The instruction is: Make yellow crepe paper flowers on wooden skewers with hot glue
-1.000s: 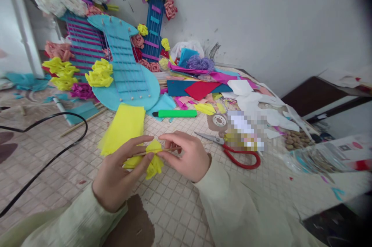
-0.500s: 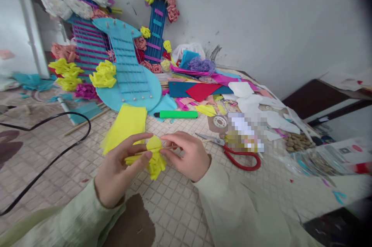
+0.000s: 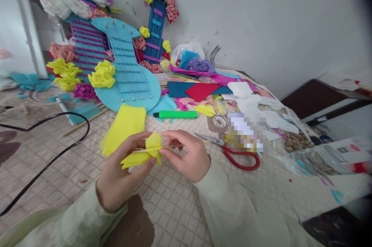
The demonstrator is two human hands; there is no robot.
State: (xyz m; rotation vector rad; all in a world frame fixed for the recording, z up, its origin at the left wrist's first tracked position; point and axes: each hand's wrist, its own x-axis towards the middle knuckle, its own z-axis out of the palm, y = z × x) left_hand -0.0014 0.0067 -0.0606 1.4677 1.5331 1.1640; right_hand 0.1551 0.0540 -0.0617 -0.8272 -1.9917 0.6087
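A small yellow paper piece point(image 3: 142, 153) is wrapped around a thin wooden stick point(image 3: 171, 146) low in the middle of the view. My left hand point(image 3: 119, 177) pinches the yellow paper from the left, thumb on top. My right hand point(image 3: 187, 154) pinches the stick just right of the paper, fingers closed. Both hands hover a little above the tiled table point(image 3: 174, 200). A larger sheet of yellow paper point(image 3: 124, 126) lies flat just beyond my left hand.
Red-handled scissors point(image 3: 232, 152) lie right of my right hand, a green marker point(image 3: 176, 114) beyond. Blue guitar-shaped crafts with paper flowers point(image 3: 128, 68) lean on the wall. Coloured paper scraps point(image 3: 203, 90) pile at the back right. A black cable point(image 3: 58, 150) loops on the left.
The yellow paper has been turned on the stick: its crumpled hanging part is now folded flatter and points left. Both hands stayed in nearly the same place.
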